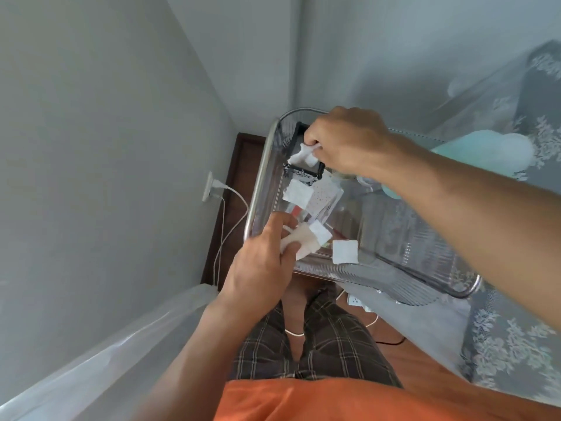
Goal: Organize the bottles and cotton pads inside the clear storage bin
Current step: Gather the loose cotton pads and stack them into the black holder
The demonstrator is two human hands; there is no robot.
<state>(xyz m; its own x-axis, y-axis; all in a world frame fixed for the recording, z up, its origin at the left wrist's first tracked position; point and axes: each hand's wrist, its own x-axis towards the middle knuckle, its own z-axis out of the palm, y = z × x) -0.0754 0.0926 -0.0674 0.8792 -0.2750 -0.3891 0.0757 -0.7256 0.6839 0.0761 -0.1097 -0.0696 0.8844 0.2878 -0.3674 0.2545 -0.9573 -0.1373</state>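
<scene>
The clear storage bin [261,177] with a metal rim lies across the middle of the view. My right hand [346,141] reaches into its far end and pinches white cotton pads [303,154] above a small black-framed holder [303,173]. My left hand [258,256] is at the near rim, fingers closed on a stack of cotton pads [306,241]. Loose square pads lie inside the bin, one [299,194] near the holder and another [345,251] at the near wall. A clear packet with dots [324,199] lies on the bin floor. Bottles are hard to make out under my right wrist.
A patterned grey bedspread [501,329] lies to the right with a pale turquoise cushion [491,150]. A dark wooden nightstand [236,177] stands under the bin. A wall socket with white cables [212,186] is on the left. My checked trousers and orange shirt fill the foreground.
</scene>
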